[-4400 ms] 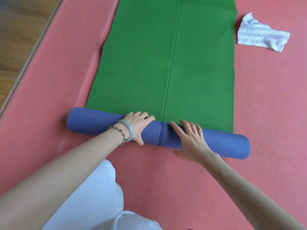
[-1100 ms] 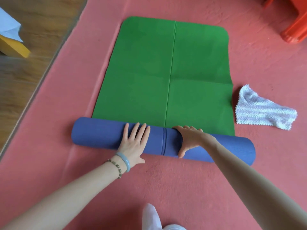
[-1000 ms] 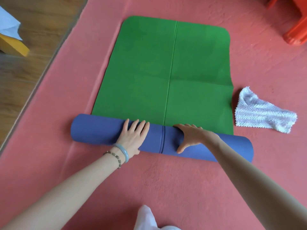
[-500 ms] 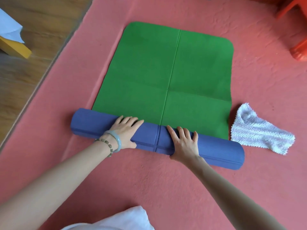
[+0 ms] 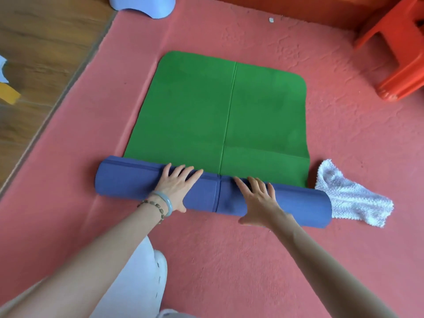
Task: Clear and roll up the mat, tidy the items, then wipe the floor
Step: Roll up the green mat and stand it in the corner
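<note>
Green mat [image 5: 215, 115], blue underside, partly rolled; my left hand [image 5: 175, 188] and right hand [image 5: 259, 201] press it, fingers extended, gripping nothing

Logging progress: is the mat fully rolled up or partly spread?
Partly rolled. The mat forms a blue roll under the left hand and right hand; its green stretch beyond lies flat on the carpet.

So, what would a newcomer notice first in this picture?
The half-rolled mat in the middle of the pink floor: a green flat part and a blue roll, with the left hand and right hand flat on the roll. A white cloth lies at the roll's right end.
</note>
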`<action>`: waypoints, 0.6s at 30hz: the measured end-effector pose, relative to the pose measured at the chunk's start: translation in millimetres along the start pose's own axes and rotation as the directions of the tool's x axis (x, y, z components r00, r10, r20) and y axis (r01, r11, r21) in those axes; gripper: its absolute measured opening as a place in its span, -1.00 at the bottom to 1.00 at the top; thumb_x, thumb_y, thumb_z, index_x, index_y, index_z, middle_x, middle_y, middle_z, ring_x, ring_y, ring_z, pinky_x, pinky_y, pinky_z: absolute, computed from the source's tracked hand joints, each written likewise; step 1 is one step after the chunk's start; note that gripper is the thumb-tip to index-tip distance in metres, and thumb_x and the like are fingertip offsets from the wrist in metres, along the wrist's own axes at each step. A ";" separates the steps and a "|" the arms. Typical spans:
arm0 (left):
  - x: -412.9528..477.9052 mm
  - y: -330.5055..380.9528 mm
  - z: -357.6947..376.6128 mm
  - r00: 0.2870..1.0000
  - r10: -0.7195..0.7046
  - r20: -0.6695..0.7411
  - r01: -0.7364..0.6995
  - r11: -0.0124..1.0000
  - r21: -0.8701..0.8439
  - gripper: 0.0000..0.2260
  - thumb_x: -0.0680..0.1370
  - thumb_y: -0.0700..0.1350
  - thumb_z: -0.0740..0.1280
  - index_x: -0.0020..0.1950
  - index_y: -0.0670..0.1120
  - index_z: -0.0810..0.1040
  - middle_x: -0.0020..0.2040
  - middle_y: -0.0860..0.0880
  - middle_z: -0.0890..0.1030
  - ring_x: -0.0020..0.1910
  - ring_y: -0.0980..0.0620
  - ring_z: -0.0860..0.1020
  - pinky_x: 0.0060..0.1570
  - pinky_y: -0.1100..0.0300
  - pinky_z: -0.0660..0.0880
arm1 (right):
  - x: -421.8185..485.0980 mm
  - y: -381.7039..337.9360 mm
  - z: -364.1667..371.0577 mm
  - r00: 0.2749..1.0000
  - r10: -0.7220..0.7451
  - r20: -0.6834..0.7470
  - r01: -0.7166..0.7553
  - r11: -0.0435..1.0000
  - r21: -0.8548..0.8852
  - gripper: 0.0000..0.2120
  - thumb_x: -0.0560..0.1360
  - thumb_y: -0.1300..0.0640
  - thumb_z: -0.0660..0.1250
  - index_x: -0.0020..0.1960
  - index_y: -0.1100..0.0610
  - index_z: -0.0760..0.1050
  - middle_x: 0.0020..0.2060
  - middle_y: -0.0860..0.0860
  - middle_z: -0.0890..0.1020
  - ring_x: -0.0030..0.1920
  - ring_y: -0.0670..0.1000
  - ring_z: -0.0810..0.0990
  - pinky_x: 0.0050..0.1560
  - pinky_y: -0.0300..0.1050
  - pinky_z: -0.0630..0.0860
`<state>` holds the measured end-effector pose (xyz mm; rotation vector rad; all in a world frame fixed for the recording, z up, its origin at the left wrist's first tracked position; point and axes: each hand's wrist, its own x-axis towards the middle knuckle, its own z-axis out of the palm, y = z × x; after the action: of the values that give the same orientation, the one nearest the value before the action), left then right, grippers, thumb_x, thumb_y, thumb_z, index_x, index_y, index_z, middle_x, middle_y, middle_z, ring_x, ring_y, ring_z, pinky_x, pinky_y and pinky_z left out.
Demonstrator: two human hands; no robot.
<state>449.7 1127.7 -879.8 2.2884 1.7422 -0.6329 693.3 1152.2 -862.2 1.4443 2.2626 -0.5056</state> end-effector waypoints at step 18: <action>45.4 -66.0 -33.4 0.978 0.170 -0.117 -0.169 0.985 0.020 0.08 0.13 0.34 0.47 0.48 -0.14 0.13 0.45 -0.14 0.29 0.41 -0.15 0.29 0.37 -0.19 0.19 | 117.4 30.0 -77.2 0.964 0.123 0.235 -0.139 0.989 0.056 0.17 0.03 -0.07 0.60 0.47 -0.08 0.03 0.29 0.06 0.34 0.32 0.15 0.30 0.32 0.17 0.21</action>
<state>403.8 1199.6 -863.8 2.4936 1.5714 -0.4834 665.0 1293.1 -859.8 1.4744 1.9714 -0.6814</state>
